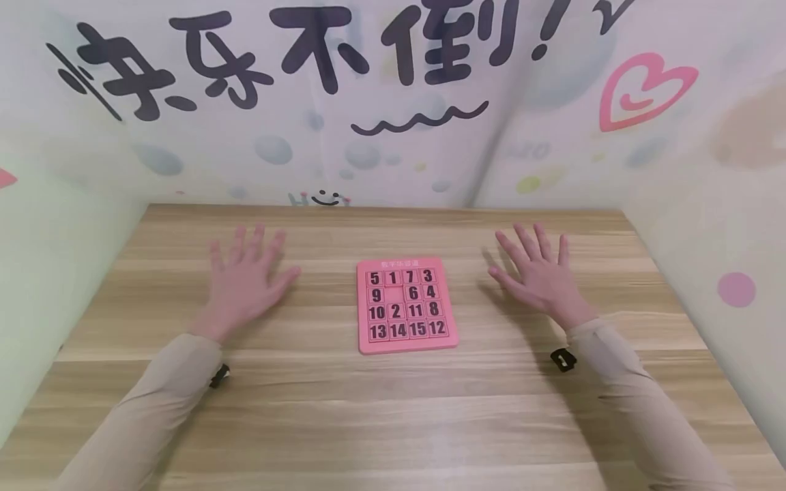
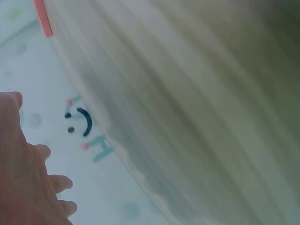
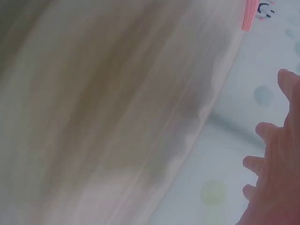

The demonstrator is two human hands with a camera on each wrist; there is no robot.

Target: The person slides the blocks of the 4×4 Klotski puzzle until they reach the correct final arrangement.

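Note:
A pink sliding number puzzle [image 1: 408,346] lies flat on the wooden table between my hands. Its tiles carry black numbers, with 5, 1, 7, 3 along the top row and 13, 14, 15, 12 along the bottom. The gap sits in the second row, between 9 and 6. To the left of the puzzle is my left hand [image 1: 243,286], palm down with fingers spread and nothing held. My right hand [image 1: 540,279] is spread likewise on the other side, apart from the puzzle. Both wrist views show the fingers extended, and a sliver of the puzzle's pink edge [image 2: 43,18].
The wood-grain table [image 1: 393,423] stretches toward me. Along its back edge rises a white printed sheet [image 1: 393,157] with large black characters, dots and a pink heart. Pale walls [image 1: 724,225] flank both sides. Small black objects [image 1: 563,359] sit at the sleeve cuffs.

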